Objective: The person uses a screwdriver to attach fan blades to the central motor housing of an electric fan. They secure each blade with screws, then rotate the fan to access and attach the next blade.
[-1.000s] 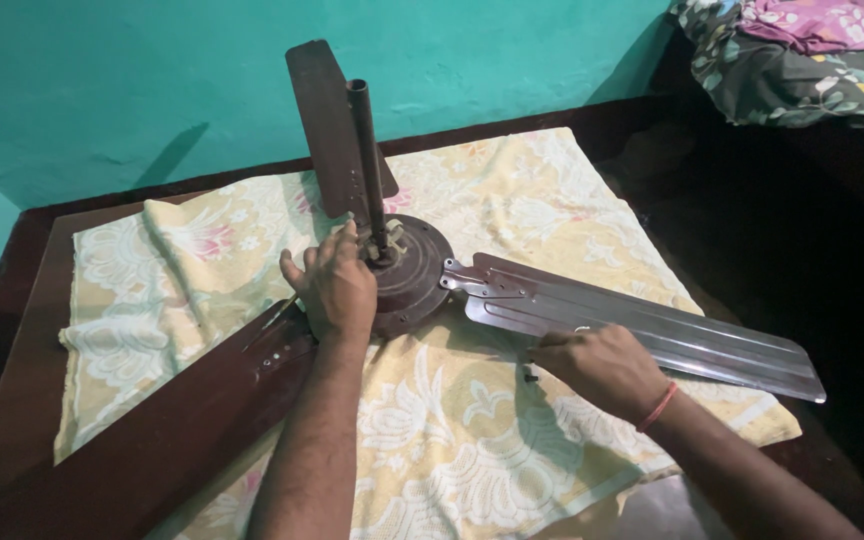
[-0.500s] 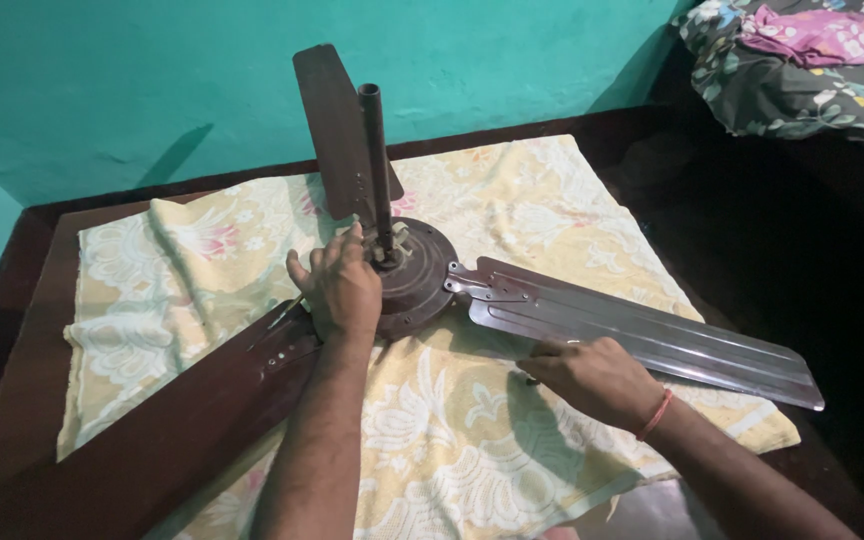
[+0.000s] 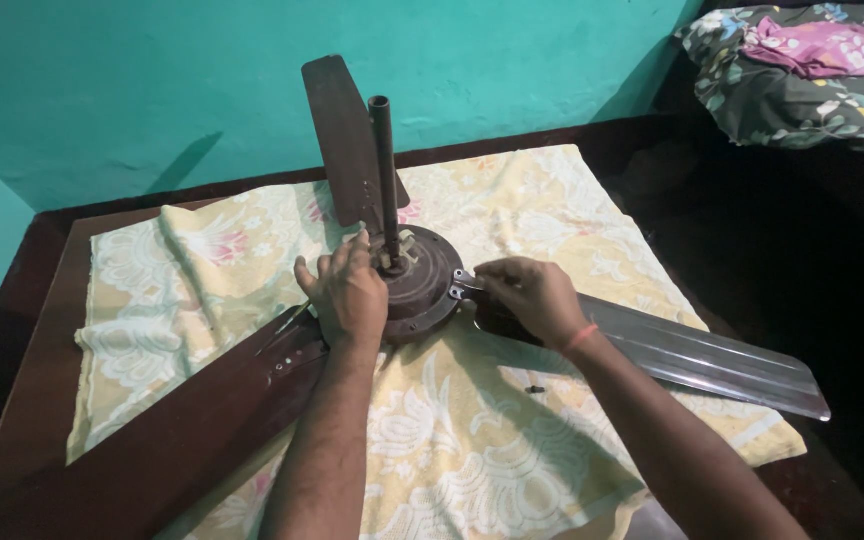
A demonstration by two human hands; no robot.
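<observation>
Both my hands on the ceiling fan motor hub (image 3: pixel 420 283), mid-desk (image 3: pixel 47 300)
Left hand (image 3: pixel 349 290) fingers curled over the hub's 9 o'clock edge; right hand (image 3: pixel 530 296) fingers pinching the silver blade's bracket (image 3: pixel 466 284) at 3 o'clock

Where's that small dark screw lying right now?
The small dark screw lies on the yellow cloth, beside the right forearm, below the silver blade.

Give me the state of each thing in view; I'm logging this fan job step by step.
Fan hub: lying on the towel, rod up.
Rod: upright.
Right blade: flat, bracket at the hub.
Near-left blade: flat, at the hub.
Back blade: pointing away, toward the wall.
Towel: spread out, wrinkled.
Small dark screw: loose on the towel.
Left hand: on the hub.
Right hand: on the bracket.
</observation>
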